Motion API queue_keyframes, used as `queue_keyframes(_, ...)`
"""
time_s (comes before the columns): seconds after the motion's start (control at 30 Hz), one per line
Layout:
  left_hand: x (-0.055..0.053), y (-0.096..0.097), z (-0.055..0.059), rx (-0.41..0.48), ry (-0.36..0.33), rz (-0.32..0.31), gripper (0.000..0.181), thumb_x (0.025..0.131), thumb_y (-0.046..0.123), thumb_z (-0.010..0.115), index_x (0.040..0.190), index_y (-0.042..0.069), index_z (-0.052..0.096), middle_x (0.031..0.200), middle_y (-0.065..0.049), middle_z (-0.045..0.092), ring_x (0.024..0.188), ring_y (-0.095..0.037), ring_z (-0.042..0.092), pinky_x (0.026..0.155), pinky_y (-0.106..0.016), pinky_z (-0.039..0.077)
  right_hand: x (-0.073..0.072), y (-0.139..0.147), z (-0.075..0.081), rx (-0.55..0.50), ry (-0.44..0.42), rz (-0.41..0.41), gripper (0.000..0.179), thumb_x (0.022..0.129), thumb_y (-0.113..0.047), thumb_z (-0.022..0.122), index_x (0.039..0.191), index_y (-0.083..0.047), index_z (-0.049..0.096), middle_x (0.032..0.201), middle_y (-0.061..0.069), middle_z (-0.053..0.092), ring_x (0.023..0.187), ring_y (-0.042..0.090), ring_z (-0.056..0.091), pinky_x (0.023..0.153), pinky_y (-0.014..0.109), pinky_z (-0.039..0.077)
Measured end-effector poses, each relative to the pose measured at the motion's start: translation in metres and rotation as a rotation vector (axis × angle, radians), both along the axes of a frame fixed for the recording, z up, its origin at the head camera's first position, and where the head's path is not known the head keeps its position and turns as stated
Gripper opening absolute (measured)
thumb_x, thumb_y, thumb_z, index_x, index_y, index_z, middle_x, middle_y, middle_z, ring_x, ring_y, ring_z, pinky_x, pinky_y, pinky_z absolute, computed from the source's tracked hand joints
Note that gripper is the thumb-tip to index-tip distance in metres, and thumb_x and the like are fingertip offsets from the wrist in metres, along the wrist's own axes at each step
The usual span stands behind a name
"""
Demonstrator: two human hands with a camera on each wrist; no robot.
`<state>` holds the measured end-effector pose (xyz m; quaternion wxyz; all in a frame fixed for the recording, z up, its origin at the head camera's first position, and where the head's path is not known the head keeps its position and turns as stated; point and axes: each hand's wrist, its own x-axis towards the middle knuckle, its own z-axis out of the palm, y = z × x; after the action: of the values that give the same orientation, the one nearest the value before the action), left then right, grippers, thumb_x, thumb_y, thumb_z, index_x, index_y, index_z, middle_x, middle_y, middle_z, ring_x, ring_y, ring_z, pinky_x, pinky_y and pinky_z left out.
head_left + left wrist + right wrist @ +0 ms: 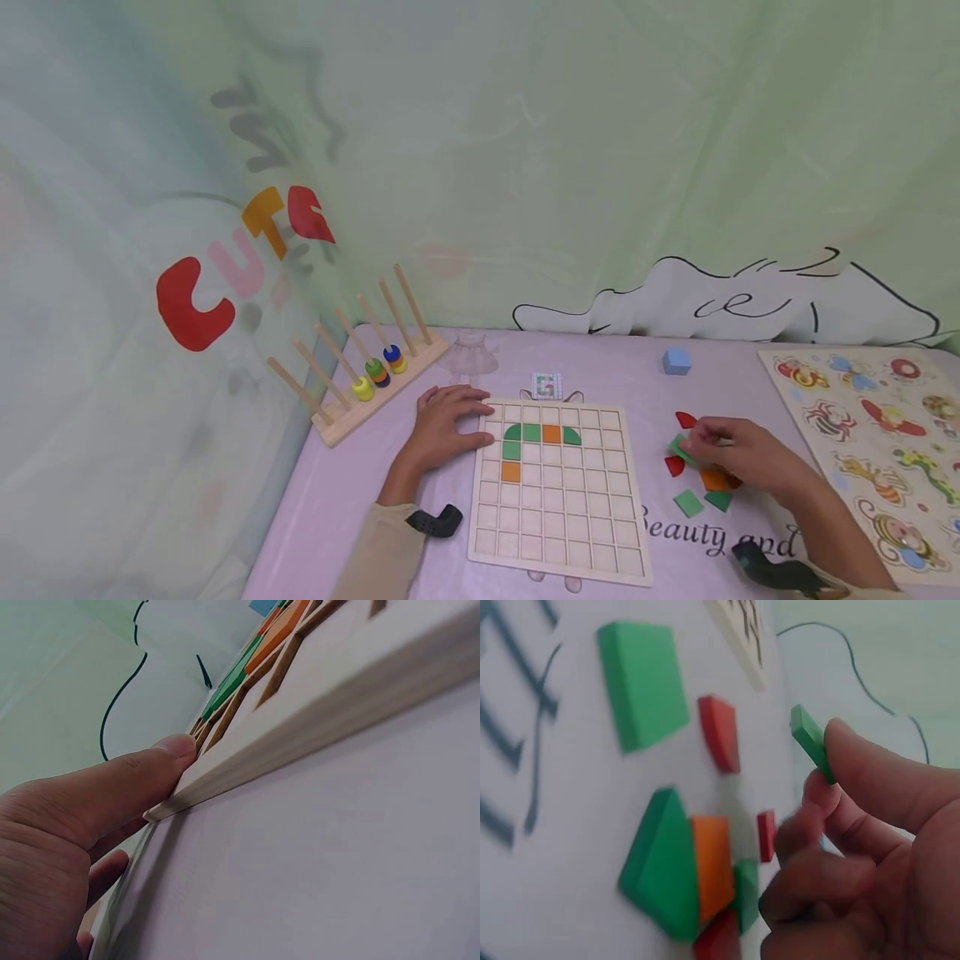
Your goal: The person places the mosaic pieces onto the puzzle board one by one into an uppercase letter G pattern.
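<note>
My left hand (447, 421) rests at the upper left edge of a wooden grid board (558, 517). Its thumb (176, 746) touches the frame in the left wrist view, with the fingers spread past the corner. A bent line of green and orange tiles sits in the upper left cells, including an orange square (551, 434) and a green quarter-round (572, 436). Right of the board, my right hand (738, 450) pinches a thin green tile (808, 742) between thumb and fingertips, raised over loose pieces. Among these are a green square (645, 686) and a red piece (720, 733).
A small pattern card (547, 385) lies at the board's far edge. On the left stands a wooden peg rack (390, 383) with a few coloured rings. A blue cube (677, 362) is at the back right, and an insect puzzle board (847, 442) lies along the right side.
</note>
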<state>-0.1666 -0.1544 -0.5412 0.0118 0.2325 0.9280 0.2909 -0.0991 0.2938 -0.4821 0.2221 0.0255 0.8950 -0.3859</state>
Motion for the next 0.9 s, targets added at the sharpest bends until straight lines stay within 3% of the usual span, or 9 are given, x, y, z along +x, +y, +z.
queue_keyframes(0.1,-0.001,0.0,-0.001,-0.009,-0.004,0.003,0.042,0.083,0.051,0.08,0.12,0.031,0.075,0.142,0.012,0.062,0.141,-0.017,0.047,0.12,-0.059,0.017,-0.002,-0.007,0.001,-0.015,-0.001,0.018,0.037,0.096,-0.046,0.068,0.101,-0.01,0.064,0.093,0.006,0.059,0.084,0.019,0.053,0.063,0.027,0.041)
queue_keyframes(0.27,-0.001,0.0,-0.002,-0.008,-0.001,0.003,0.042,0.083,0.05,0.08,0.12,0.031,0.075,0.141,0.012,0.062,0.141,-0.018,0.047,0.12,-0.059,0.016,-0.005,-0.024,0.001,-0.072,0.022,0.056,0.032,0.096,-0.04,0.069,0.096,-0.009,0.063,0.082,0.006,0.063,0.075,0.02,0.056,0.062,0.027,0.041)
queue_keyframes(0.57,0.0,0.0,0.001,0.0,0.01,-0.003,0.041,0.083,0.049,0.08,0.119,0.03,0.075,0.141,0.011,0.062,0.141,-0.019,0.047,0.119,-0.06,0.018,-0.013,-0.064,0.007,-0.133,0.025,0.099,0.028,0.093,-0.038,0.074,0.094,-0.011,0.065,0.077,0.003,0.054,0.066,0.019,0.052,0.054,0.027,0.04)
queue_keyframes(0.9,0.001,0.0,0.001,0.004,0.005,-0.005,0.041,0.083,0.05,0.08,0.119,0.03,0.075,0.141,0.011,0.062,0.14,-0.018,0.047,0.119,-0.06,0.017,-0.022,-0.098,0.011,-0.173,0.044,0.159,0.024,0.088,-0.035,0.079,0.088,-0.013,0.07,0.078,0.001,0.056,0.08,0.018,0.054,0.065,0.027,0.042)
